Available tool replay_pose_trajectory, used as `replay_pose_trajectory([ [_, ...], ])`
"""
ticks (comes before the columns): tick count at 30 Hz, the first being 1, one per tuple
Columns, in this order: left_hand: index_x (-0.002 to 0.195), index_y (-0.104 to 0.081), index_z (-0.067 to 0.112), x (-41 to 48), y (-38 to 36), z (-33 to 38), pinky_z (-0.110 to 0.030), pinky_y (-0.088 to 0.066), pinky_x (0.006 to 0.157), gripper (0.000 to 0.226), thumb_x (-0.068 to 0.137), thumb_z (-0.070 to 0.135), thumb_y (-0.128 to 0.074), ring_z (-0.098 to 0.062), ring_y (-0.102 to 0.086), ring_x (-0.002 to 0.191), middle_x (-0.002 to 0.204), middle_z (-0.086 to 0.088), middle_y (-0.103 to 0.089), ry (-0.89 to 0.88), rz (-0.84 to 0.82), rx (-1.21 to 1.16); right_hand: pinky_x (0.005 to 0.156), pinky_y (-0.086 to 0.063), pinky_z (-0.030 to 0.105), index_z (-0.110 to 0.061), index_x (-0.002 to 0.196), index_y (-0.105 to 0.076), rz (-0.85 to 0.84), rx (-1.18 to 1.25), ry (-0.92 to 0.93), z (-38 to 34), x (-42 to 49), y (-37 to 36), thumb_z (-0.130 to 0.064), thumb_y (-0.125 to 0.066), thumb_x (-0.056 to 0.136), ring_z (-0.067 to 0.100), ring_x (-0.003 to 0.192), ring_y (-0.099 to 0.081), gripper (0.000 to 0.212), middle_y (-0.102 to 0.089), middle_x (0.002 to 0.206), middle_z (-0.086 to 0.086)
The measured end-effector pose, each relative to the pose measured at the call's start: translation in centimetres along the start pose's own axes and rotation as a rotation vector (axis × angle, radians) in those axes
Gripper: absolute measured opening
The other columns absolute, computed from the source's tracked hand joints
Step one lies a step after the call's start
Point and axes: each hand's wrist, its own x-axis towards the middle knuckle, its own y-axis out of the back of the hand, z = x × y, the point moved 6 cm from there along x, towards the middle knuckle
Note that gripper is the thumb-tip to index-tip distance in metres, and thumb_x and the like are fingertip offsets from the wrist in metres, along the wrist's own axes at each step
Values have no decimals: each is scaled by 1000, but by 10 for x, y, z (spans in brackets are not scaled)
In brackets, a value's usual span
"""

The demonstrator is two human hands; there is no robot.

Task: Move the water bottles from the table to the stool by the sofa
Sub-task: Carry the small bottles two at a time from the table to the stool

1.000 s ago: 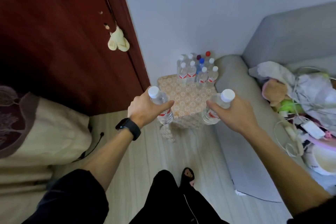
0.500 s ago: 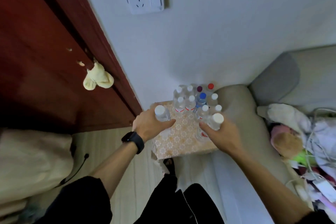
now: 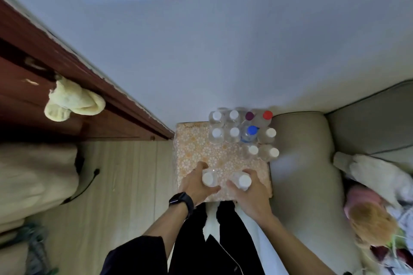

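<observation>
Beside the sofa arm [image 3: 301,163], the patterned stool [image 3: 194,152] is standing at mid-frame, carrying a cluster of bottles [image 3: 234,135] at its upper right. Your left hand [image 3: 195,188] is gripping the left bottle [image 3: 209,178] and your right hand [image 3: 253,195] the right bottle [image 3: 243,182], both over the stool's lower edge. Thin plastic is probably flexing and slipping, so you are best off gripping just below the caps.

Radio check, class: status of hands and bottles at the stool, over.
Left hand grips a bottle, right hand a second bottle. Both at the stool's near edge. Standing bottles crowd the far side only.
</observation>
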Motion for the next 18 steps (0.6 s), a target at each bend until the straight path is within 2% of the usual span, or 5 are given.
replay_pose_trajectory([
  [2,110,-36,38,10,-13,-9,-31,-47,66,65,67,54,-81,-18,-62,86,101,9,-64,30,-5,-28,87,-52,38,-34,125,-44,-35,-18,12,9,17,-10,-68,-69,69,17,105,-63,71,-65,114,-8],
  [7,124,-45,31,27,-39,-30,-31,-42,69,67,70,45,-83,-18,-57,92,115,5,-61,69,22,-82,96,-47,41,-25,138,-43,-92,-92,29,35,57,-30,-59,-74,78,22,120,-57,76,-59,132,-3],
  [13,135,-45,34,31,-48,-49,-35,-47,89,68,77,41,-80,-26,-58,113,134,3,-55,107,46,-99,90,-48,39,-21,132,-51,-84,-175,64,42,72,-34,-49,-75,81,27,112,-60,63,-64,123,2],
  [16,138,-44,37,27,-36,-51,-37,-48,93,62,84,41,-73,-26,-56,118,147,5,-44,94,51,-62,91,-46,37,-20,135,-51,-95,-274,185,34,69,-23,-39,-76,83,27,118,-56,61,-56,133,4],
  [18,134,-48,39,23,-27,-51,-38,-49,94,55,85,42,-72,-24,-57,119,148,6,-43,76,80,-32,84,-49,38,-26,134,-52,-69,-401,254,27,66,-14,-42,-77,81,29,112,-59,61,-53,130,5],
])
